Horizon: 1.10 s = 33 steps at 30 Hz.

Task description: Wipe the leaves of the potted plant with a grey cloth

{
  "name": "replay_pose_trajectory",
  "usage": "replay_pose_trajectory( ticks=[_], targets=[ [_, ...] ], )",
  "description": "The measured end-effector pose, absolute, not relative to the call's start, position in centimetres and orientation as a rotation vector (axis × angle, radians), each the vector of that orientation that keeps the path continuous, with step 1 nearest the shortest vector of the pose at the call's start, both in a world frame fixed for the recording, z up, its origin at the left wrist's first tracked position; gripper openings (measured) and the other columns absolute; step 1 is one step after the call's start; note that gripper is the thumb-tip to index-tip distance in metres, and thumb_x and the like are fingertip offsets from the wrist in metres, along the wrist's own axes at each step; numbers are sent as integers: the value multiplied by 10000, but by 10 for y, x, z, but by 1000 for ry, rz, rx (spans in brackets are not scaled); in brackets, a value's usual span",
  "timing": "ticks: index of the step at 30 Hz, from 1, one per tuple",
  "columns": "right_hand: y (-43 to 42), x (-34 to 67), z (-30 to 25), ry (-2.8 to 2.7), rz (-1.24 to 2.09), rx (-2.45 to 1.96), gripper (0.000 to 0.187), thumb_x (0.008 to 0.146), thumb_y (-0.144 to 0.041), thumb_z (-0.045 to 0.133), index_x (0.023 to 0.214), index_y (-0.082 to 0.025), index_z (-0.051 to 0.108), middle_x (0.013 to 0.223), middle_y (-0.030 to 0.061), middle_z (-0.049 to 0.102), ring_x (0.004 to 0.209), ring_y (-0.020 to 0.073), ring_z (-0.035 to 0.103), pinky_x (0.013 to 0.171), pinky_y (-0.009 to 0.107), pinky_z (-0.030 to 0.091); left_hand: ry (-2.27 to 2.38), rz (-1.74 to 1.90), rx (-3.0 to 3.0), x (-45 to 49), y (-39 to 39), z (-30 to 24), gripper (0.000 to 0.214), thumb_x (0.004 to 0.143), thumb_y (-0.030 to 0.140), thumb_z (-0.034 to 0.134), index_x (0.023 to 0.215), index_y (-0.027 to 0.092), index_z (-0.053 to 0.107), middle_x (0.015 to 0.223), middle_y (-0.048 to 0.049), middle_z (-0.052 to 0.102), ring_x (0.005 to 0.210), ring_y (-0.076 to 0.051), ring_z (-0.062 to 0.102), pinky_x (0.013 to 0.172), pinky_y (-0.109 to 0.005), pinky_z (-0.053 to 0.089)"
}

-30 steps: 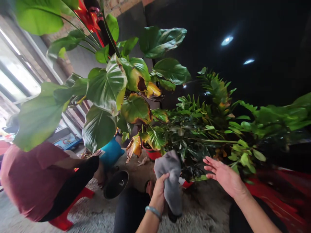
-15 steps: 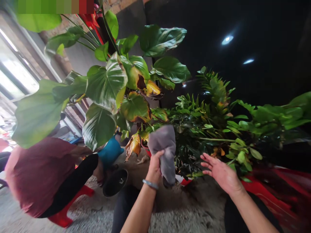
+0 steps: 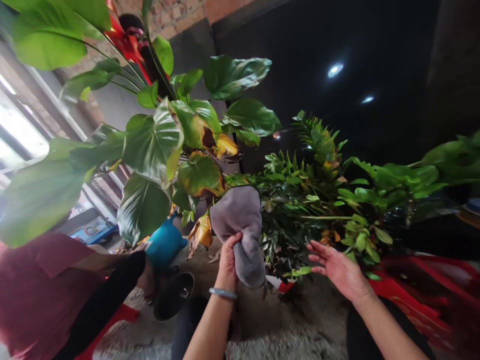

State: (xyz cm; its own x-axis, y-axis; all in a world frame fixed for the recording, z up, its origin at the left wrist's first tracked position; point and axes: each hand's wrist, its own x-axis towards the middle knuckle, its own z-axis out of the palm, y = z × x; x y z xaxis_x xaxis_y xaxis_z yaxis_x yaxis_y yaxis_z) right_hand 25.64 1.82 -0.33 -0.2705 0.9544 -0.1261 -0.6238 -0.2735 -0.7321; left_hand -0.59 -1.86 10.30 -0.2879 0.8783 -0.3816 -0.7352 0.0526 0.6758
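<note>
A soft grey cloth hangs folded in the grip of my left hand, its thumb pressed over the fabric. My left wrist wears a pale bangle. To the right, my right hand is held out with its fingers apart and the palm partly turned up, holding nothing. It hovers near low green foliage. A large-leaved plant spreads above and left of the cloth; several of its leaves have yellow and brown edges, and one withered leaf droops beside the cloth.
At left a person in a pink shirt sits on a red stool. Near them are a blue watering can-like object and a dark bowl. Red plastic lies at right. A glossy black panel stands behind the plants.
The view has shifted slightly, so the plants and the seated person appear further left and a bit lower. The cloth in my left hand has turned and shows a broader face. My right hand stays open.
</note>
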Motion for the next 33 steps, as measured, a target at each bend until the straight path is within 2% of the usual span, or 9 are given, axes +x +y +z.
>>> replay_pose_trajectory(
  ticks=[3, 7, 15, 19, 23, 26, 29, 31, 33],
  targets=[
    [17, 254, -1, -693, 1792, -717, 359, 684, -455, 660, 952, -257, 793, 1084, 99, 760, 861, 273, 666, 663, 384, 531, 1232, 1398, 99, 20, -34, 80, 87, 713, 116, 566, 721, 131, 651, 438, -17, 621, 383, -159, 571, 441, -257, 485],
    [16, 258, -1, -768, 1823, -730, 325, 697, -422, 688, 962, -263, 788, 1095, 104, 754, 883, 273, 672, 693, 392, 532, 1270, 1185, 79, 36, -66, 54, 107, 709, 186, 604, 708, 101, 669, 462, -64, 642, 381, -185, 574, 419, -278, 461],
    [17, 255, -1, -680, 1807, -601, 369, 724, -487, 662, 975, -245, 783, 1098, 115, 754, 889, 281, 665, 697, 406, 526, 1013, 1589, 360, 31, -16, 138, 352, 499, 126, 694, 850, 147, 670, 635, -10, 722, 498, -158, 621, 536, -265, 500],
    [18, 256, -2, -660, 1824, -600, 367, 719, -475, 679, 982, -239, 778, 1113, 113, 749, 895, 281, 668, 676, 394, 530, 1145, 1436, 493, 45, -12, 93, 408, 444, 179, 760, 837, 149, 653, 604, -19, 700, 520, -182, 618, 552, -303, 502],
    [17, 260, -2, -605, 1867, -685, 316, 728, -453, 696, 906, -206, 786, 983, 122, 772, 810, 252, 672, 635, 349, 526, 1176, 1244, 574, 55, -32, 53, 489, 378, 186, 794, 846, 126, 669, 653, -55, 717, 582, -226, 642, 573, -338, 509],
    [17, 263, -2, -582, 1848, -711, 305, 733, -481, 689, 838, -210, 782, 922, 120, 773, 783, 251, 663, 632, 352, 524, 1075, 1295, 636, 59, -29, 85, 586, 367, 194, 813, 934, 117, 684, 746, -68, 737, 678, -258, 671, 639, -360, 531],
    [16, 262, 0, -565, 1814, -717, 364, 724, -529, 671, 896, -227, 780, 1023, 110, 763, 825, 261, 655, 658, 373, 526, 935, 1483, 695, 64, -6, 134, 636, 402, 256, 841, 1008, 144, 679, 862, -62, 749, 818, -264, 689, 784, -375, 538],
    [16, 260, 2, -552, 1799, -711, 398, 739, -554, 640, 934, -235, 776, 1073, 107, 753, 852, 268, 653, 668, 381, 526, 911, 1578, 699, 69, 9, 145, 596, 407, 287, 847, 965, 148, 689, 837, -53, 746, 815, -252, 688, 803, -370, 532],
    [17, 259, 3, -532, 1784, -725, 415, 757, -578, 610, 921, -235, 776, 1062, 107, 755, 864, 273, 656, 660, 378, 527, 1013, 1543, 699, 75, 11, 131, 498, 410, 285, 843, 864, 137, 703, 739, -50, 732, 722, -238, 675, 735, -362, 533]
  ],
)
